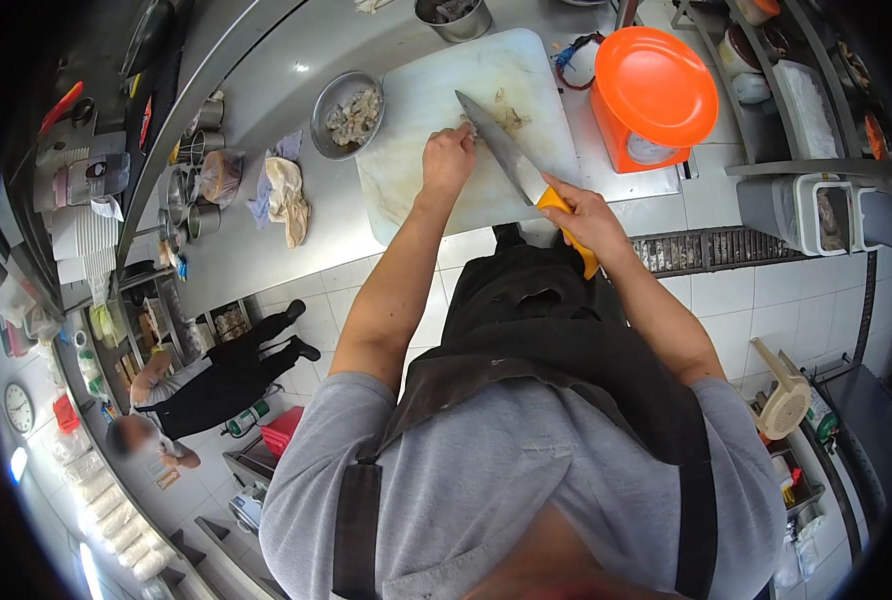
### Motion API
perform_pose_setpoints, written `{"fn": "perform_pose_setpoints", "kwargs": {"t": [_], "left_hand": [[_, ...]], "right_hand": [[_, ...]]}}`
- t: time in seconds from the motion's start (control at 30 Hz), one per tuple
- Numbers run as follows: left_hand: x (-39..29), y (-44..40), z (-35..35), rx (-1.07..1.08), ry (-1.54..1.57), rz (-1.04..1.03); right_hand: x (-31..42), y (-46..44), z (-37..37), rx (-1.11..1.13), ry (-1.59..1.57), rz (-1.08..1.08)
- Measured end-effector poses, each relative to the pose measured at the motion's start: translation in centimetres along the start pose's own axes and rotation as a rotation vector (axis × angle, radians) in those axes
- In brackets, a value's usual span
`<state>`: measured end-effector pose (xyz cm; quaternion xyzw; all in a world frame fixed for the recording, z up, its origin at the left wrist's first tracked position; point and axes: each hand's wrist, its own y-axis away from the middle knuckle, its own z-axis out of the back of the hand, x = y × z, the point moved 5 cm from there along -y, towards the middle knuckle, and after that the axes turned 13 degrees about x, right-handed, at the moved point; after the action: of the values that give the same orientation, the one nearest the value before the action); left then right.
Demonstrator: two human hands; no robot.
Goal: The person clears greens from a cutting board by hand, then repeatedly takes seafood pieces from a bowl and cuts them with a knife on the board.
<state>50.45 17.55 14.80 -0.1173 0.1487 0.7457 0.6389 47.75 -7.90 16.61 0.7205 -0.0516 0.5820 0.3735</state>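
Note:
My right hand [588,218] is wrapped round the yellow handle of a large kitchen knife [506,155], whose blade lies slanted over the white cutting board [406,195], tip pointing away. Close to the blade, my left hand [449,158] is closed with its fingertips on a small greyish piece that looks like a shrimp [469,127]; the fingers partly hide it. Brownish scraps [511,115] lie on the board beyond the blade. At the board's left edge a metal bowl [317,128] holds pale pieces that look like peeled shrimp.
A metal pot [463,26] with grey contents stands behind the board. To the right is an orange scale [654,95] with a round pan. Cloths [288,200] lie on the steel counter at left. Another person [211,385] stands further left, near shelves.

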Motion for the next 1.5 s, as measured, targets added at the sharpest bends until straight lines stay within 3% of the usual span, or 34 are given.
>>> {"fn": "perform_pose_setpoints", "kwargs": {"t": [0.37, 0.43, 0.6, 0.8, 0.87, 1.17, 1.4, 1.5], "left_hand": [[-0.2, 0.0, 0.2, -0.033, 0.07, 0.057], [-0.4, 0.1, 0.4, 0.031, 0.182, 0.222], [-0.5, -0.1, 0.0, 0.039, 0.205, 0.277], [-1.0, -0.1, 0.8, 0.045, 0.123, 0.214], [-1.0, -0.1, 0.8, 0.058, 0.109, 0.218], [-0.4, -0.8, 0.6, 0.083, 0.076, 0.189], [-0.5, -1.0, 0.6, 0.117, 0.137, 0.246], [-0.5, -0.9, 0.1, 0.069, 0.192, 0.295]], "right_hand": [[-2.0, 2.9, -0.2, 0.075, -0.125, -0.045], [-2.2, 2.6, -0.3, 0.07, -0.128, -0.045], [-1.3, 1.2, -0.5, 0.039, -0.12, -0.01], [-1.7, 1.5, 0.6, 0.003, 0.123, -0.075], [-0.8, 2.2, 1.2, -0.192, 0.487, 0.255], [-0.5, 3.0, 0.9, -0.113, 0.408, 0.16], [0.1, 3.8, 0.8, -0.179, 0.501, 0.25], [-0.3, 3.9, 0.3, -0.085, 0.52, 0.096]]}}
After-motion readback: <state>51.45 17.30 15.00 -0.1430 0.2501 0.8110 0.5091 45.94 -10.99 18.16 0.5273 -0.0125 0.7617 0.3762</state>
